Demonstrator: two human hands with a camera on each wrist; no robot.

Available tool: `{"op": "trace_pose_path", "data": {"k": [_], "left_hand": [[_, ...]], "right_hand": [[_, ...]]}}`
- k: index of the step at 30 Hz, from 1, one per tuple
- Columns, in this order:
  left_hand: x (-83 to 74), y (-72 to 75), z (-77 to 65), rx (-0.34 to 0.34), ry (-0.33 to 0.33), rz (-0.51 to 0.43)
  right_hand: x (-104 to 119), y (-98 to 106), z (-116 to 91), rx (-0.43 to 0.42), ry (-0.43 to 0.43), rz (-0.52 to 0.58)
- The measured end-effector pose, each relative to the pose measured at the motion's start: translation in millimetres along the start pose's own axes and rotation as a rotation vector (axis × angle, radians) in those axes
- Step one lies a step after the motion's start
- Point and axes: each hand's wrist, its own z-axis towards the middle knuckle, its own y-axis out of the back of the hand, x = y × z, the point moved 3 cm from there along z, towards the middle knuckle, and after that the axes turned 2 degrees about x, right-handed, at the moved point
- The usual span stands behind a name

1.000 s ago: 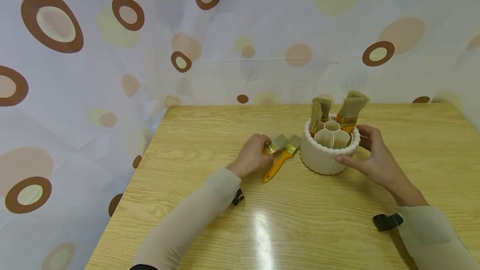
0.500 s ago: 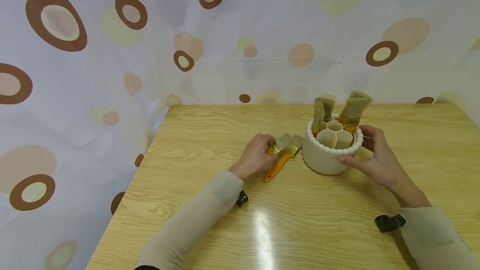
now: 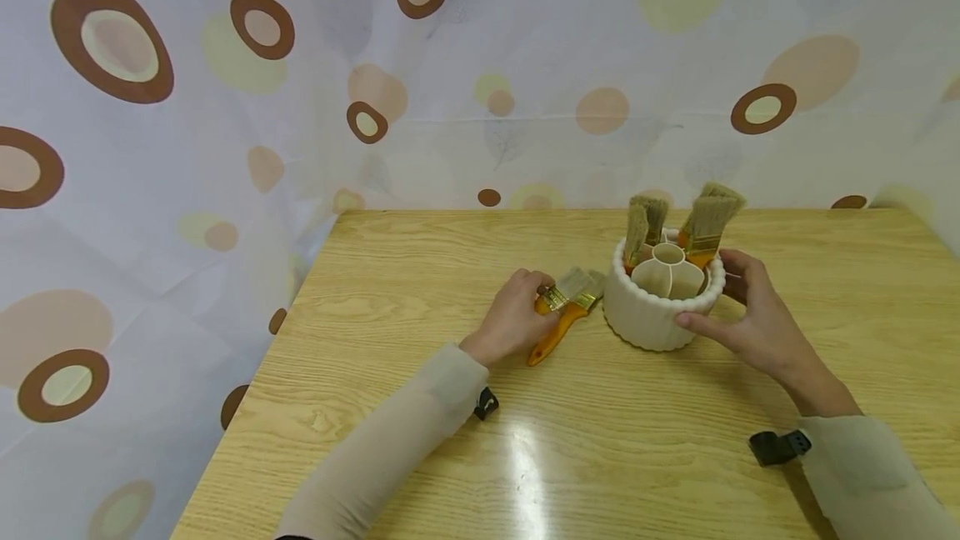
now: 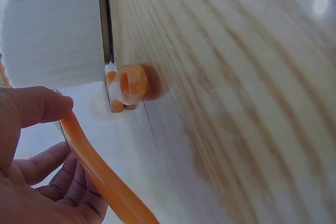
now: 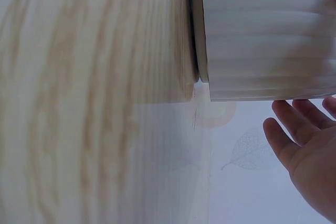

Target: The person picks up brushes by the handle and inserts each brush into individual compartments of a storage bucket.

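Note:
My left hand [image 3: 516, 317] pinches a flat paintbrush [image 3: 553, 298] with an orange handle [image 4: 94, 163] between thumb and fingers, bristles pointing toward the holder. A second paintbrush [image 3: 558, 335] lies on the table just beside it, partly covered by the held one; its orange handle end [image 4: 131, 85] faces the left wrist camera. A round cream brush holder [image 3: 647, 319] with petal-shaped compartments stands to their right. Several brushes [image 3: 708, 223] stand in its rear compartments, bristles up; the two front ones show no brush. My right hand [image 3: 753, 327] holds the holder's right side, thumb at the front, fingers round behind.
The wooden table [image 3: 375, 290] runs back to a patterned cloth [image 3: 450, 65] hanging behind it and on the left. A black wrist strap [image 3: 780, 447] sits at the right sleeve.
My left hand has shifted slightly right with its paintbrush, which now overlaps the lying brush more. The right hand stays on the holder. The head view has swung slightly.

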Motion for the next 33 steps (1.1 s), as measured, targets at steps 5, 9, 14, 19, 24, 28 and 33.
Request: {"op": "trace_pose_path", "data": {"k": [5,9,14,19,24,28,33], "left_hand": [[-2.4,0.3,-1.8,-0.011,-0.014,-0.015],[-4.1,0.4,-3.0,-0.016,-0.023,-0.033],[-6.8,0.6,-4.3,-0.024,-0.039,-0.031],[-9.4,1.6,-5.0,-0.043,-0.059,-0.022],[-13.1,3.7,-5.0,-0.06,-0.07,-0.027],[-16.9,5.0,-5.7,-0.072,-0.081,-0.041],[-21.4,5.1,-7.5,-0.067,-0.088,-0.071]], "right_hand": [[0.8,0.0,-0.6,0.005,0.001,0.002],[0.8,0.4,-0.1,0.009,0.005,0.007],[0.3,0.1,0.4,0.013,0.01,0.008],[-0.5,-0.2,0.7,0.015,0.009,0.009],[-1.1,-0.7,0.7,0.008,0.02,0.001],[-1.8,-1.1,0.7,0.002,0.028,-0.01],[-3.6,-1.2,0.4,-0.001,0.014,-0.008]]}}
